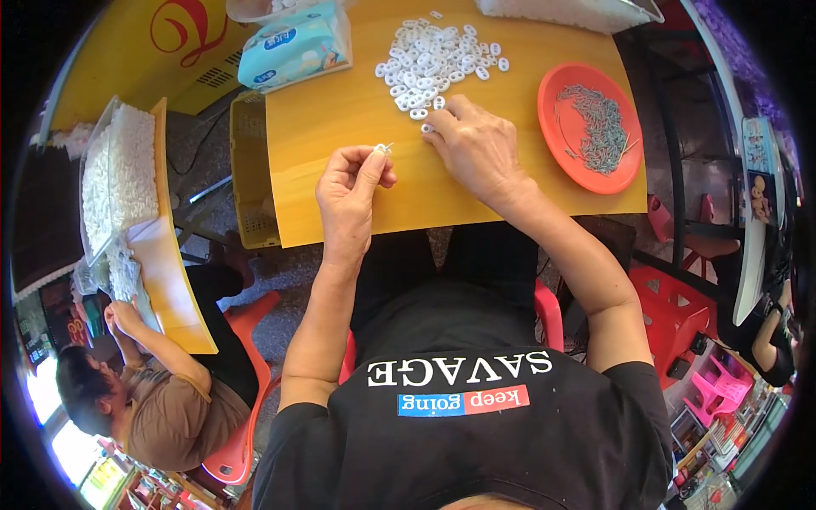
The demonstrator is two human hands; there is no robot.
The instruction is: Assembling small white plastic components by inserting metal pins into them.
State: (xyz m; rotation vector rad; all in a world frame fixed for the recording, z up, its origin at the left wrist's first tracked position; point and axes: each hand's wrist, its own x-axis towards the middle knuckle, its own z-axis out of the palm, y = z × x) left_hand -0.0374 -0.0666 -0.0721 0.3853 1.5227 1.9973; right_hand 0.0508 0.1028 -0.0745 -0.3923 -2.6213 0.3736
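My left hand (pixel 350 191) is closed in a pinch above the near part of the yellow table (pixel 306 204). Between its thumb and forefinger sits a small white plastic piece (pixel 380 148) with a thin pin sticking out to the right. Fingers bent, my right hand (pixel 478 149) reaches to the near edge of a pile of white two-holed plastic pieces (pixel 429 64). Its fingertips close on one white two-holed piece (pixel 427 128) at the tabletop. The underside of that grip is hidden.
Right of my hands, a red plate (pixel 549 110) holds many thin grey metal pins (pixel 603 127). A blue tissue pack (pixel 293 51) lies at the back left. A white-filled bin (pixel 123 174) stands on a side table at left, where another person (pixel 170 404) sits working. A yellow crate (pixel 251 200) stands beside my table.
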